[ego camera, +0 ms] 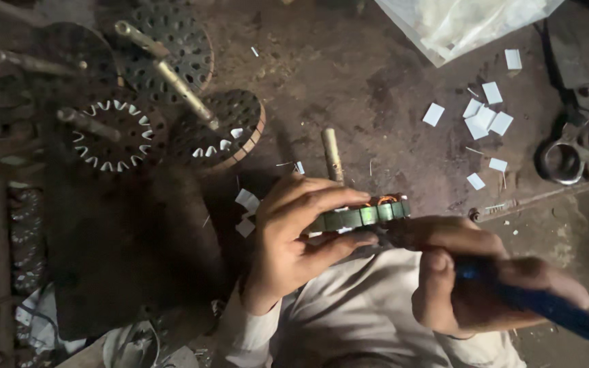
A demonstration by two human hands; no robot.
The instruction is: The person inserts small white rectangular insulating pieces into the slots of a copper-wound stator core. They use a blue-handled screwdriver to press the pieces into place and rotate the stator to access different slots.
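Observation:
My left hand (pixel 294 235) grips a round motor stator (pixel 366 215) by its green edge, held edge-on over my lap. A short shaft (pixel 333 155) sticks up behind it. My right hand (pixel 475 279) is closed around a tool with a blue handle (pixel 547 307); the tool's tip points toward the stator's underside and is hidden behind my fingers. Copper winding shows at the stator's top right.
Several stators on shafts (pixel 216 126) stand at the upper left, some with white paper slips in their slots. Small white paper pieces (pixel 485 119) lie scattered at the right. Scissors (pixel 574 146) rest at the far right. A clear plastic bag (pixel 465 24) lies at the top.

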